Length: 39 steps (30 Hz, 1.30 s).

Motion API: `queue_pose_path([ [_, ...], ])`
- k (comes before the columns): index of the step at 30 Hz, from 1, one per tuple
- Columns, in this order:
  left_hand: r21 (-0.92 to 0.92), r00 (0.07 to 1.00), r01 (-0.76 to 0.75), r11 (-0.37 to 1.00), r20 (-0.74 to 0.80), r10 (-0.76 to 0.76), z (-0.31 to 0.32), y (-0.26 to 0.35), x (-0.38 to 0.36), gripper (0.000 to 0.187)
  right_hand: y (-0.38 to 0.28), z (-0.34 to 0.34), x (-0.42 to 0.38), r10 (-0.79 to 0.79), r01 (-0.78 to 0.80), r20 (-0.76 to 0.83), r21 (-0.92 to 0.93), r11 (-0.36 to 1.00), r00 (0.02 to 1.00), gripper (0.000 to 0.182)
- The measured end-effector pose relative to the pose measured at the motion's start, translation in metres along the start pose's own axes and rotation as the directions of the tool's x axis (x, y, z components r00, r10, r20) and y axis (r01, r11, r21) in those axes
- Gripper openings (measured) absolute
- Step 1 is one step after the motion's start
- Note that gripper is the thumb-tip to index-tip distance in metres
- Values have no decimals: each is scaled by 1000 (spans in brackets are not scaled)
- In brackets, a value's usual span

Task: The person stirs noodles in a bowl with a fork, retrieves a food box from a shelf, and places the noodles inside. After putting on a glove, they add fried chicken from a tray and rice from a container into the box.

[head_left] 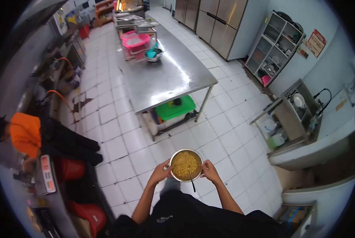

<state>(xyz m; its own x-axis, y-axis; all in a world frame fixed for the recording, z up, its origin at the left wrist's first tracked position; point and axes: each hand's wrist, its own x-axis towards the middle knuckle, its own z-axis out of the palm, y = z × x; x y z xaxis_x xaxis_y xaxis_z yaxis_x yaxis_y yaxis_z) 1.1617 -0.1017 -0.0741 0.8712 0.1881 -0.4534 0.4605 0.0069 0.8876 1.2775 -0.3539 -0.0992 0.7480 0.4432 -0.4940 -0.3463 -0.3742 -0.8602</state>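
A round metal bowl (172, 158) is held out in front of my body, over the tiled floor. Inside it lies a yellow, lumpy food (184, 163) that looks like noodles; I cannot make out its exact kind. The dark handle of a spoon or fork (193, 185) leans out over the rim nearest me. My left hand (161, 171) grips the bowl's left side, fingers around the rim. On the opposite side, my right hand (209, 171) has its fingers closed on the rim. Some fingertips are hidden behind the bowl.
A long steel table (173, 75) stands ahead, bearing a bowl with a teal utensil (153, 53) and a pink basket (136, 39). Under it sits a green-lidded bin (175, 108). A person in orange (24, 131) bends at the left counter. A sink (298, 105) is at right.
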Motion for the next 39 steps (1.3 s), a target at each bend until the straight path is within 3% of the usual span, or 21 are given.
queue_pose_path([
  [1,83,994,-22,996,106,14,18,32,32,50,1,-35,1,35,-36,-12,-20,999,999,19],
  [2,-29,984,-20,999,178,24,38,50,76,50,-6,-69,13,38,-32,-110,61,998,993,17],
  [3,-27,982,-26,999,188,31,58,70,120,50,-16,-100,30,34,-2,-209,151,988,977,16],
  [5,-28,915,31,999,403,-17,106,108,200,51,-38,-162,47,5,48,-345,145,988,939,12],
  [7,37,849,-40,999,529,15,154,158,268,50,-60,-226,78,45,32,-426,173,984,904,11],
  [8,108,822,-198,974,560,105,180,164,313,51,-58,-256,89,130,-26,-482,217,976,866,10],
  [9,121,803,-177,977,592,72,200,179,345,51,-63,-285,109,97,20,-507,220,975,856,10],
  [11,58,803,-218,974,578,145,238,212,412,50,-83,-340,164,-32,119,-593,109,987,805,9],
  [12,85,836,-203,975,534,128,252,219,447,53,-89,-369,191,-22,114,-579,123,986,815,9],
  [15,-73,924,-106,992,360,125,268,265,517,62,-137,-438,288,-117,128,-519,-14,992,846,10],
  [18,-141,983,-25,990,177,50,255,350,560,61,-231,-491,394,-156,120,-381,-117,986,911,12],
  [22,-260,997,30,965,76,-10,233,379,662,66,-318,-535,542,-188,175,-126,-110,978,974,12],
  [24,-337,998,63,940,51,-49,231,390,726,72,-341,-554,617,-243,217,-25,-372,902,970,13],
  [25,-315,998,44,948,47,-30,228,393,762,72,-355,-560,655,-267,245,-7,-373,895,964,13],
  [27,-349,993,105,931,92,-77,223,432,823,71,-378,-580,709,-194,126,-103,-463,878,976,15],
  [28,-61,997,-50,997,53,53,217,411,876,72,-371,-598,742,-356,244,-96,-564,789,929,13],
  [29,-331,994,73,941,95,-44,210,469,886,72,-374,-619,758,-335,240,-54,-592,770,941,13],
  [31,-307,992,53,950,128,-14,195,515,943,70,-397,-635,822,-178,135,-155,-252,958,972,11],
  [33,-192,988,34,981,156,-4,176,559,1000,67,-428,-654,876,-205,178,-113,-215,960,972,9],
  [35,-249,993,-3,968,117,33,157,583,1061,63,-483,-655,927,-124,115,-102,-90,989,987,10],
  [39,-185,994,-48,982,92,66,88,627,1199,54,-563,-662,1092,-171,161,-23,-232,959,985,9],
])
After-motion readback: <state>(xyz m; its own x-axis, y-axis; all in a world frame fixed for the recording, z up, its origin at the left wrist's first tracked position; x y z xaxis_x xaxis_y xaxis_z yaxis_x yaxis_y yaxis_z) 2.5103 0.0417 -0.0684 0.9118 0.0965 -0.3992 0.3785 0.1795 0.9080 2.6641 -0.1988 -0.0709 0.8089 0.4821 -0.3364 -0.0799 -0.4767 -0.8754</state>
